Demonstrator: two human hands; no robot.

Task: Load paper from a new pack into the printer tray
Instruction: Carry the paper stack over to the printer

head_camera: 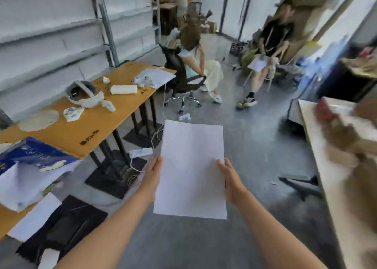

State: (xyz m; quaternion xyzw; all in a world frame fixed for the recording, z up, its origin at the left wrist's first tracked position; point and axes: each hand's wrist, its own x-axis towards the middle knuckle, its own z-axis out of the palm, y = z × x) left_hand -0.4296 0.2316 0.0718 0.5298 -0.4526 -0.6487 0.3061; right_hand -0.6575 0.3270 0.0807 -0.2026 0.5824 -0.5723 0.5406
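A white stack of paper [191, 166] is held flat in front of me, above the grey floor. My left hand [152, 176] grips its left edge and my right hand [229, 178] grips its right edge. The torn blue and white paper pack [30, 166] lies open on the wooden table at the left, with white sheets showing inside. A loose white sheet [34, 217] lies near that table's front edge. No printer or tray is visible.
The wooden table [85, 130] at left carries a white headset [85, 94], a paper roll [124, 89] and small items. A power strip [141, 152] and cables lie on the floor. Two people sit on chairs ahead. A blurred second table [318, 146] stands at right.
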